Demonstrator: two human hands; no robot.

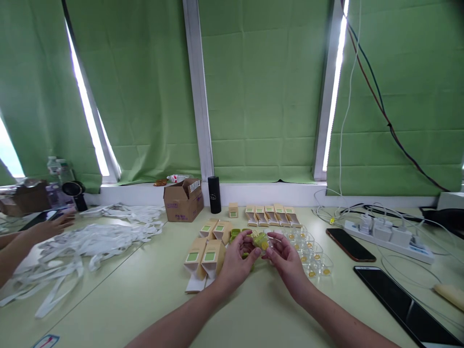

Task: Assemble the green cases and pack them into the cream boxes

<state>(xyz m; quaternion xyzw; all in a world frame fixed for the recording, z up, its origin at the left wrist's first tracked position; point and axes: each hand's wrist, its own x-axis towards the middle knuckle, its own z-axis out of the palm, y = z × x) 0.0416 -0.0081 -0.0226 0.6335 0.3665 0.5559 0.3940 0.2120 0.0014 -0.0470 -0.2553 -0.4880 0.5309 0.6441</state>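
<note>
- The left hand (237,258) and right hand (286,258) meet in front of the cardboard carton (184,199), to its right; the fingertips of both close on a small yellow-green piece (261,240), which sits between them above the table.
- The cardboard carton itself stands near the wall, top flaps raised; its inside cannot be seen.
- Clear plastic cups (311,249) stand clustered well to the right of the carton, just beyond the right hand; those seen plainly have a small yellow-orange disc at the bottom.
- Four tan paper boxes (213,258) with green panels stand in front of the carton and to its right, beside the left hand; white flaps stick out below the nearest two. Their contents are hidden.
- Green pieces (235,234) lie to the right of the carton, partly hidden behind the left hand.
- Five more tan boxes (271,216) form a row right of the carton; one single box (233,210) stands between that row and the carton.
- A black cylinder (214,195) stands upright just right of the carton.
- White straps (105,237) lie heaped left of the carton, with a co-worker's hand (54,227) farther left.
</note>
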